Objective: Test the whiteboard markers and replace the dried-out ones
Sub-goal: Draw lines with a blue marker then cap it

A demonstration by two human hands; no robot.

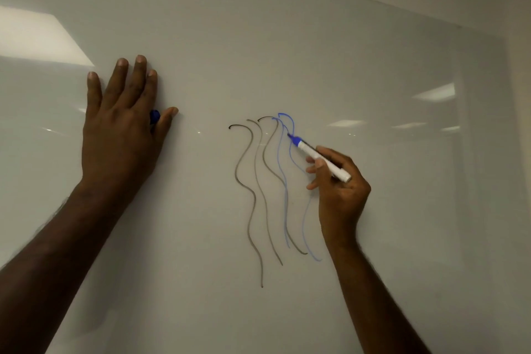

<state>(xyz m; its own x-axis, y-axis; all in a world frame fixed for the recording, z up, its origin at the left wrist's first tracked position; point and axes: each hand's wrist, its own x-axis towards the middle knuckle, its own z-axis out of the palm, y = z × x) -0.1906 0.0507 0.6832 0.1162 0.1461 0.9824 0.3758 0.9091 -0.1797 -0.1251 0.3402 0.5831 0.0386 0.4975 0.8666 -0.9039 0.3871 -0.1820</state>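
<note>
Right hand point(339, 184) pinches the blue marker point(319, 156) at centre right of the frame, its tip on the whiteboard point(359, 52) beside the wavy grey strokes point(253, 198) and blue strokes point(284, 201). I should keep steady, even pressure and draw one long line, since a drying tip probably fades partway. Left hand point(120, 123) lies flat on the board at centre left, fingers straight, with a blue cap point(154, 117) peeking beneath the thumb. Whether I grip it, I cannot tell; spare markers aren't visible.
</note>
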